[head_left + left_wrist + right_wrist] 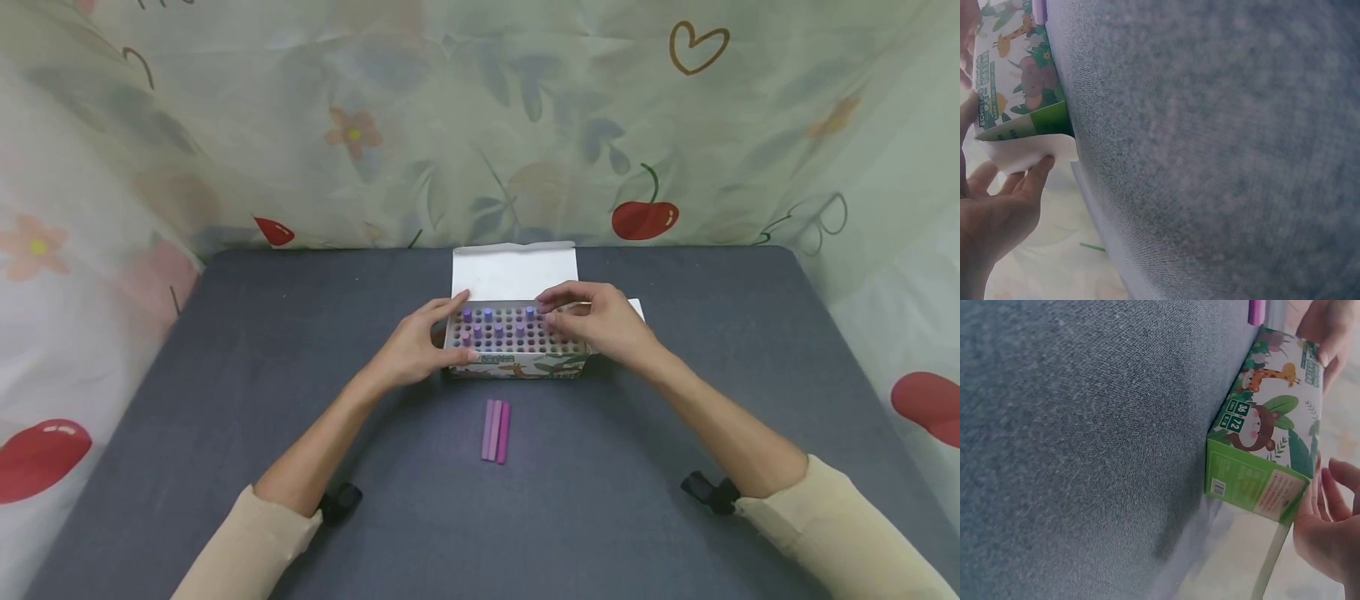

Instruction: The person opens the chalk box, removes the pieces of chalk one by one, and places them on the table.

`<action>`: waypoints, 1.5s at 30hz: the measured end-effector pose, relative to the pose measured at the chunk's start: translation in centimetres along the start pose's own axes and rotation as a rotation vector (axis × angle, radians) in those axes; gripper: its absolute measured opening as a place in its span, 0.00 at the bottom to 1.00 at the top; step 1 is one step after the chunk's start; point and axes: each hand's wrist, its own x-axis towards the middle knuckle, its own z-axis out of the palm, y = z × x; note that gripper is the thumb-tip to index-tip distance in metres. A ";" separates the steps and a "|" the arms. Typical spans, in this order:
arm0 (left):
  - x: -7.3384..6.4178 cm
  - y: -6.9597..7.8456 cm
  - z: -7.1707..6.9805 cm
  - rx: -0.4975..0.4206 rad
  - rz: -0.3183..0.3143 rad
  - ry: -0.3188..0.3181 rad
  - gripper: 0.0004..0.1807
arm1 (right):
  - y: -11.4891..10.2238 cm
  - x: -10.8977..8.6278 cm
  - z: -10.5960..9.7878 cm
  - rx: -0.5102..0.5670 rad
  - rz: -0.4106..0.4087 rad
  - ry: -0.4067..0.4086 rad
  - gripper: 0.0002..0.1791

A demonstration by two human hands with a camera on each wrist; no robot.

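A white cardboard box (525, 365) printed with cartoon animals and leaves stands on the table, its lid (514, 273) folded back. Inside, a grey tray with rows of holes holds several purple crayon-like sticks (498, 331). My left hand (412, 346) grips the box's left end, thumb at the front edge and fingers toward the back. Over the tray's right part, my right hand (603, 321) pinches a purple stick (542, 309), mostly hidden by the fingers. Three sticks (494, 431), from pale purple to magenta, lie side by side in front of the box.
A dark grey cloth covers the table (262, 375). Patterned curtains (480, 125) hang behind it and at both sides. A white side flap (637, 307) sticks out at the box's right end, and a green end panel (1247, 481) shows in the right wrist view.
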 end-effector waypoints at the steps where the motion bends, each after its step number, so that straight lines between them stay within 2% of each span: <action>1: 0.0 0.0 0.0 0.001 0.000 0.000 0.49 | 0.0 0.1 0.0 -0.017 0.000 0.008 0.15; 7: -0.1 0.1 -0.2 0.002 0.001 0.001 0.49 | 0.2 1.1 0.4 -0.026 -0.001 0.027 0.15; 13: -0.1 0.1 -0.1 -0.018 0.000 -0.001 0.49 | 0.2 1.8 0.7 -0.122 -0.006 0.038 0.14; 20: 0.0 0.2 0.0 -0.022 -0.002 0.001 0.49 | 0.0 2.1 0.7 -0.186 0.026 0.020 0.12; 28: 0.0 0.2 0.0 -0.013 -0.006 0.003 0.50 | -0.1 2.3 1.1 -0.349 0.028 0.043 0.15; 32: -0.1 0.2 -0.1 -0.018 -0.007 -0.002 0.50 | -0.1 2.3 1.4 -0.421 0.010 0.072 0.15; 37: -0.1 0.1 0.0 -0.022 -0.004 -0.004 0.49 | 0.2 2.3 1.8 -0.449 -0.021 0.107 0.14; 45: -0.1 0.3 -0.1 -0.013 0.003 -0.008 0.49 | 0.7 2.2 2.1 -0.488 -0.130 0.163 0.06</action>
